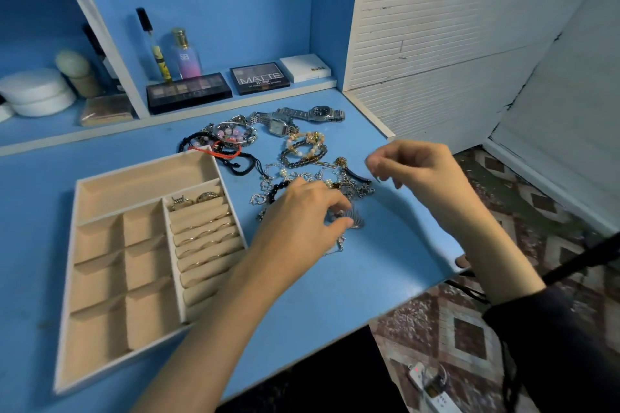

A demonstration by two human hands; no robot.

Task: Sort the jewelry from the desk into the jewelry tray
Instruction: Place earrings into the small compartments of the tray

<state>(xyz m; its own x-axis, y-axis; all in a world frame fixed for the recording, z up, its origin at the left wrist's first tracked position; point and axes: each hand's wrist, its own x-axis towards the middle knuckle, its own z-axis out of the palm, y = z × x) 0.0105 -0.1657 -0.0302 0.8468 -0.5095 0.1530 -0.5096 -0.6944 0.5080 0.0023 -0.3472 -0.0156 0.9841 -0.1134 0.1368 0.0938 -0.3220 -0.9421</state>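
Nearest, on the blue desk (335,295), the beige jewelry tray (78,201) lies at eight o'clock of the view. Its square compartments are bare, and the ring rolls along its right side hold a row of thin rings (204,235), with two chunkier ones at the far end. At three o'clock from the tray the left hand (302,214) sits palm down over the near edge of the jewelry, fingers curled and closed with the thumb on a silver fan-shaped pendant (354,222) whose chain trails back under the palm. The right hand (422,171) hovers at one o'clock from the left hand, above the desk's right edge, thumb and forefinger pinched close (whether a fine chain runs between them is too blurred to tell). Between and just beyond the hands sprawls a tangle of silver chains (295,178), on the desk and outside the tray. Farther, at twelve o'clock, lie beaded bracelets (303,147), black and red cords (231,157) against the tray's far corner, then two metal watches (322,113). On the back ledge stand eyeshadow palettes (188,91) and perfume bottles (185,54).
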